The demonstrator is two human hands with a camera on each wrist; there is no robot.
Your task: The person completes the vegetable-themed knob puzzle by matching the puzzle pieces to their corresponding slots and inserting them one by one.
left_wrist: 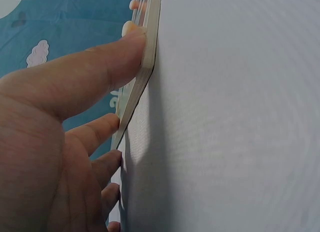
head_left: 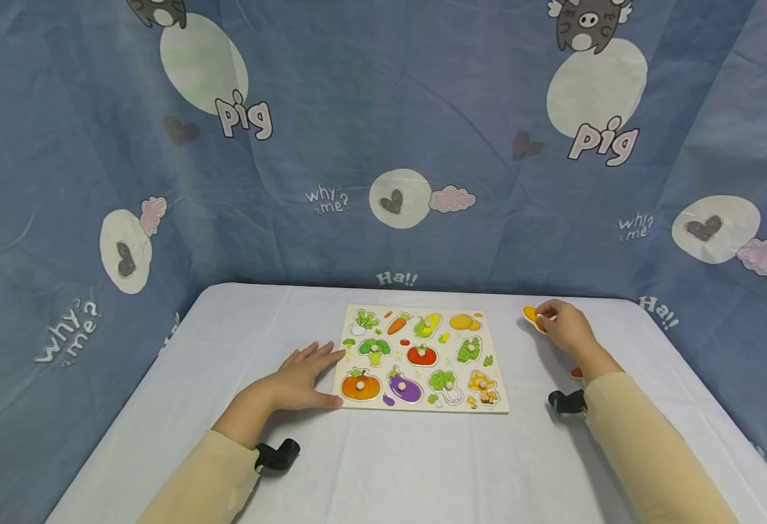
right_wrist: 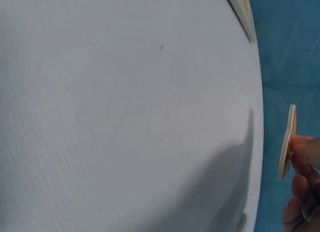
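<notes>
A wooden vegetable peg puzzle board (head_left: pixel 393 367) lies flat on the white table. My left hand (head_left: pixel 305 378) rests at its left side, fingers spread, with the thumb (left_wrist: pixel 100 69) against the board's edge near the front corner. Beyond the board's right side, my right hand (head_left: pixel 563 325) pinches a flat yellow-orange puzzle piece (head_left: pixel 530 315) above the table. In the right wrist view that piece (right_wrist: pixel 287 142) appears nearly edge-on between thumb and fingers. Knobbed pieces such as the pumpkin (head_left: pixel 360 386) and eggplant (head_left: pixel 404 388) sit in the board; the potato spot (head_left: pixel 465 322) shows no knob.
A red piece (head_left: pixel 576 373) lies on the table, mostly hidden by my right wrist. Black wrist straps with camera mounts (head_left: pixel 567 402) jut from both sleeves. A blue printed curtain (head_left: pixel 383 145) hangs behind the table's far edge.
</notes>
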